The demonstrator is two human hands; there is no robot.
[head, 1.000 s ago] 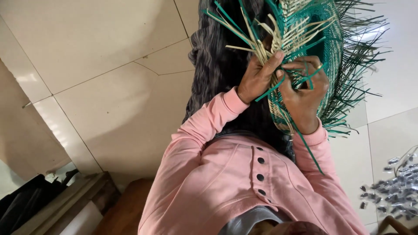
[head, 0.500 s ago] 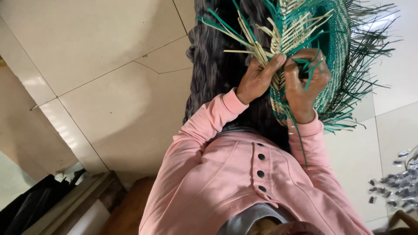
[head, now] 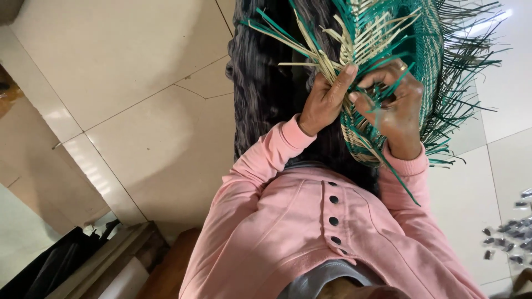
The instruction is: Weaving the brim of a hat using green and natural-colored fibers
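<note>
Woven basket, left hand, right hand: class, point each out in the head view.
woven basket (head: 429, 66), head view, green woven wall.
left hand (head: 327, 99), head view, back of hand.
right hand (head: 396, 108), head view, back of hand.

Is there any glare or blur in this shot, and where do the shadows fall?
Head view: glare streaks the tile floor at top right behind the woven basket; both hands and the strips look sharp; a soft shadow lies on the tiles left of the pink sleeve.
</note>
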